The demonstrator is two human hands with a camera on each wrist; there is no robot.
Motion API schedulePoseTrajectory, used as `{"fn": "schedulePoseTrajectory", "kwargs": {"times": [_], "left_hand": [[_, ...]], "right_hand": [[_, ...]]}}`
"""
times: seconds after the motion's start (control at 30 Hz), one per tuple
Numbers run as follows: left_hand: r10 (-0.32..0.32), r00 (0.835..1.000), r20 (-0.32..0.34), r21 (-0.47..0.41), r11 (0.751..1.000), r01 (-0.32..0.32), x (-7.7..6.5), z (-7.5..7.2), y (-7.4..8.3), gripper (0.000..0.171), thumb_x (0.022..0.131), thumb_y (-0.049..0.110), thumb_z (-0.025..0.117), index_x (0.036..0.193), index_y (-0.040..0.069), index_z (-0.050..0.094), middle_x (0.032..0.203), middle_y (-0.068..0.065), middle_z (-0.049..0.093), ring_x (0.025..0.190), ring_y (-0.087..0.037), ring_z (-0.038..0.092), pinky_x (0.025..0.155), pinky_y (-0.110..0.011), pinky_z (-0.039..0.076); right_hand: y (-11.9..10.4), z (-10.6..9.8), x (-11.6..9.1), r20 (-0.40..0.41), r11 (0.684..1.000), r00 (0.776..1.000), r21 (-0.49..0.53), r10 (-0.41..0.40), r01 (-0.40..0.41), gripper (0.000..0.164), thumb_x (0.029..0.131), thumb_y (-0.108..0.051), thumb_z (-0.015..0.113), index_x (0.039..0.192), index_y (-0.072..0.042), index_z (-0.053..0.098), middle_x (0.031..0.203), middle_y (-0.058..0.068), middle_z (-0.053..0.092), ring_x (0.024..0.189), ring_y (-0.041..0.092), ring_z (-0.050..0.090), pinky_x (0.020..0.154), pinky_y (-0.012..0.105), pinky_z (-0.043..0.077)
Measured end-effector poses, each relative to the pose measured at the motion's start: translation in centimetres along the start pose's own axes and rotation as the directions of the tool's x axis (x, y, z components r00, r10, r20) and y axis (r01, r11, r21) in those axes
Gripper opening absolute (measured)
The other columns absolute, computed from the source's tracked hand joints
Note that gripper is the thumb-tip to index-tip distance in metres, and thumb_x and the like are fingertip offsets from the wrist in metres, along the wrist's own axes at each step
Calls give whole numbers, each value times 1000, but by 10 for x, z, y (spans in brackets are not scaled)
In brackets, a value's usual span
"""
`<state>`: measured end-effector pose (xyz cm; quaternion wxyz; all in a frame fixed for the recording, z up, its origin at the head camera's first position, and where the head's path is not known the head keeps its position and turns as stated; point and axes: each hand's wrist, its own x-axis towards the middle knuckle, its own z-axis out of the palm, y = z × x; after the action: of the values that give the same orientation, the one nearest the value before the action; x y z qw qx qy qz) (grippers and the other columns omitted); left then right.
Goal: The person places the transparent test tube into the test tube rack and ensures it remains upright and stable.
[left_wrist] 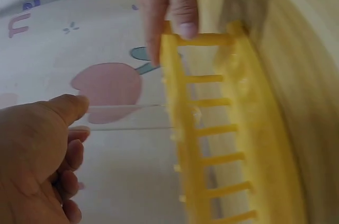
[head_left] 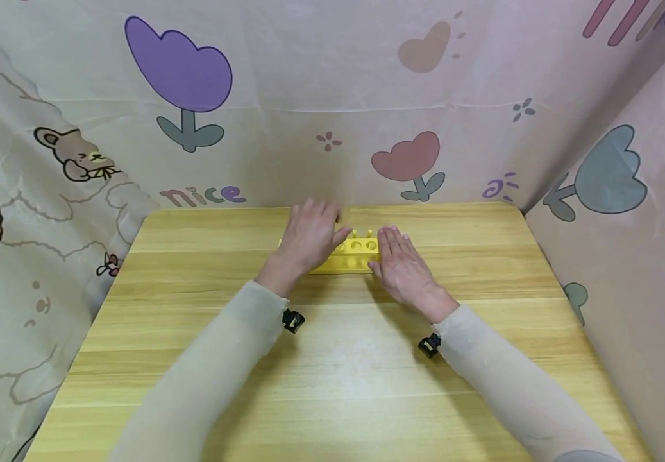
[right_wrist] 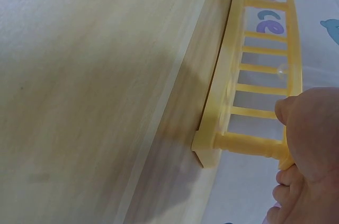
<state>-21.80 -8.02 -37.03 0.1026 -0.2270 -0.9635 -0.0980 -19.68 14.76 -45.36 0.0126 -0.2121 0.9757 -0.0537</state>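
A yellow test tube rack [head_left: 346, 264], with round holes in its top and short pegs along the back, stands near the table's far edge. My left hand [head_left: 307, 242] is above its left part and hides that end. Between thumb and fingers it pinches a clear test tube [left_wrist: 127, 117], best seen in the left wrist view. The tube's rounded lower end passes through a hole in the rack's top plate. My right hand [head_left: 404, 276] holds the rack's right end, thumb at the front and fingers along the end.
The wood-grain table [head_left: 355, 378] extends toward me and to both sides. A patterned curtain [head_left: 309, 77] rises directly behind the table and also hangs along the left and right. A black clip [head_left: 294, 320] sits at my left sleeve, another black clip [head_left: 429, 345] at my right.
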Motion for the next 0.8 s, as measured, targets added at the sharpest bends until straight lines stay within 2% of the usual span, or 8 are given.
{"fn": "schedulePoseTrajectory", "kwargs": {"times": [0.17, 0.33, 0.57, 0.8], "left_hand": [[2, 1000, -11, -31, 1000, -3, -5, 16, -7, 36, 105, 43, 66, 116, 9, 68, 108, -7, 70, 100, -29, 56, 91, -43, 44], [-14, 1000, 15, -47, 999, 14, -7, 28, -11, 38, 105, 44, 64, 118, 9, 68, 113, -8, 71, 107, -31, 58, 96, -46, 44], [-28, 997, 65, -43, 999, 31, -7, 39, -12, 40, 106, 44, 63, 122, 8, 68, 112, -7, 70, 103, -28, 56, 91, -42, 43], [-21, 997, 80, -31, 999, 24, -8, 44, -12, 41, 106, 43, 64, 124, 7, 67, 109, -7, 69, 101, -28, 55, 85, -40, 42]], "right_hand": [[1, 1, 0, -12, 1000, 1000, 4, -10, 10, 76, 114, -43, 36, 165, 8, 11, 173, 28, 12, 163, 40, 10, 131, 51, 9], [2, 2, 0, -6, 1000, 1000, 12, -7, 7, 76, 114, -43, 36, 165, 7, 10, 173, 27, 11, 163, 40, 9, 131, 51, 8], [1, 1, 0, 0, 1000, 1000, 18, 0, 0, 76, 114, -43, 36, 165, 7, 10, 173, 27, 11, 163, 39, 9, 131, 51, 9], [1, 2, 0, 2, 1000, 1000, 19, 5, -5, 75, 115, -43, 35, 165, 7, 10, 174, 27, 10, 163, 39, 8, 132, 50, 8]]}}
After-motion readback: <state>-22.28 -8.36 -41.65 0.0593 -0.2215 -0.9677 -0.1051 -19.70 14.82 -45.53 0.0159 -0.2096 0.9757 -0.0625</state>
